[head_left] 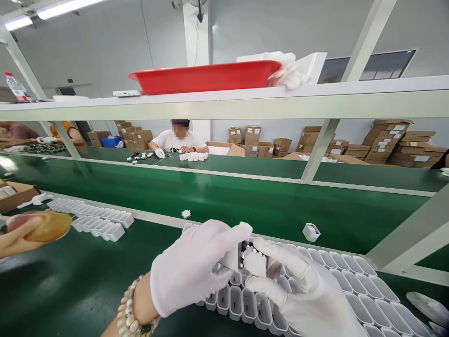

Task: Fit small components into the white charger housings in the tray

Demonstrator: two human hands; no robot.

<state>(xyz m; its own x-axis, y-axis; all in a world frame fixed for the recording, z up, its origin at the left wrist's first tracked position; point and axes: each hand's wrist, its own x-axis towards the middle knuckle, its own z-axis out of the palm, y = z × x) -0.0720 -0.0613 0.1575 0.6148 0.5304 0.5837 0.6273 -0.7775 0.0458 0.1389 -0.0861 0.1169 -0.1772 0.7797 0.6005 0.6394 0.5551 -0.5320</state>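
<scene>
My left hand (192, 264), in a white glove, is closed on a small white plastic housing (230, 257), mostly covered by its fingers. In my gloved right hand (301, 285), thumb and fingertips pinch a small white-faced electronic module (255, 262) with dark and shiny parts along its edge. The module is right at the open side of the housing; whether it is partly inside I cannot tell. Under both hands stand rows of open white plastic cases (235, 302), upright and close together, partly hidden by my gloves.
A green conveyor belt (147, 192) runs beyond the bench, carrying another module (186, 214) and a filled white case (311, 232). More case rows (101, 220) are at left, near another person's bare hand (21, 236) holding a mango-like fruit (49, 227). A red basin (206, 78) rests on the shelf overhead.
</scene>
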